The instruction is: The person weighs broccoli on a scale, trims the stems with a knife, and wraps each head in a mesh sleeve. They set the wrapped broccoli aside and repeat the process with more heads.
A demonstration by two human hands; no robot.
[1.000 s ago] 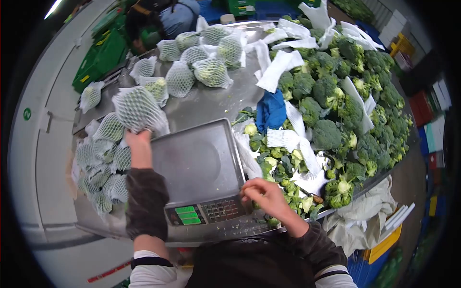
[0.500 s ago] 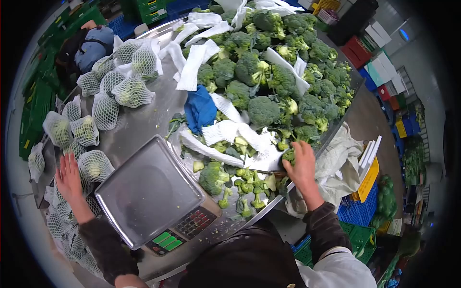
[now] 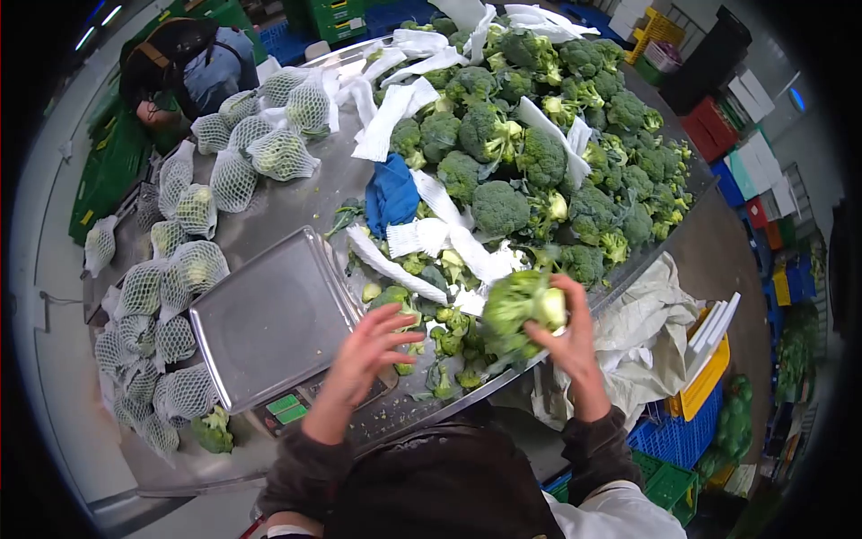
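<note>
My right hand [image 3: 575, 341] grips a broccoli head [image 3: 519, 310] by its pale stem, lifted over the near edge of the metal table. The head is slightly blurred. My left hand [image 3: 366, 352] hangs in the air with fingers spread and holds nothing; it is between the scale and the held broccoli. Below it lie small broccoli florets [image 3: 446, 346]. A weighing scale [image 3: 278, 314] with a bare steel pan stands to the left. Beyond the hands rises a big pile of broccoli [image 3: 500, 208], with white foam net sleeves [image 3: 395, 117] and a blue cloth [image 3: 391, 196] on it.
Broccoli heads in white nets [image 3: 196, 211] line the table's left side, with one loose broccoli head [image 3: 213, 431] near them. Another person [image 3: 202, 67] bends down at the far left. A whitish sack [image 3: 637, 314] and a blue crate [image 3: 680, 440] stand right of the table.
My right hand has lifted a broccoli head from the table's near edge. My left hand has moved right, from the netted broccoli across the scale. The view has shifted slightly.
</note>
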